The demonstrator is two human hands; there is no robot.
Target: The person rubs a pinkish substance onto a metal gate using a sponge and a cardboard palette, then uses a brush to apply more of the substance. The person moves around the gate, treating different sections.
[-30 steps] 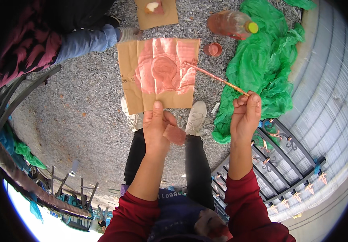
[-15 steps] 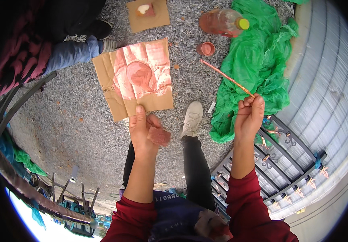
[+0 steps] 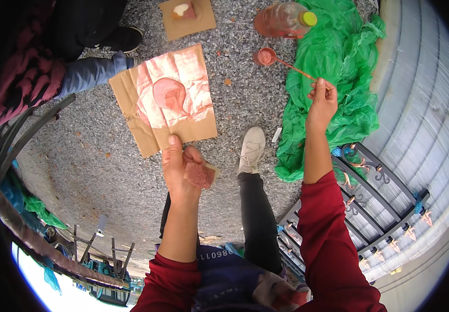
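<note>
My left hand (image 3: 177, 169) grips a creased brown cardboard sheet (image 3: 126, 106) by its near edge, thumb on top. Glossy copper-pink paint (image 3: 170, 95) covers much of the sheet, with a thicker puddle in the middle. A small reddish-pink sponge-like piece (image 3: 198, 176) with a pale side is also held in that hand, against the palm. Pinched in the fingers of my right hand (image 3: 322, 104) is a thin copper-coloured stick (image 3: 298, 69). The stick's far end is at the mouth of a small cup (image 3: 264, 56) of pink paint, its tip hard to make out.
A clear bottle (image 3: 279, 21) with a yellow cap lies past the cup, beside crumpled green plastic (image 3: 333, 57). Another cardboard piece (image 3: 172, 30) bears a pink-and-white lump. Black metal railing (image 3: 378, 208) stands at right. Another person's leg (image 3: 87, 75) is at left.
My right hand has moved forward, bringing the stick's far end to the cup. My left hand and the cardboard have shifted slightly left; the sponge-like piece has turned, showing its pale side.
</note>
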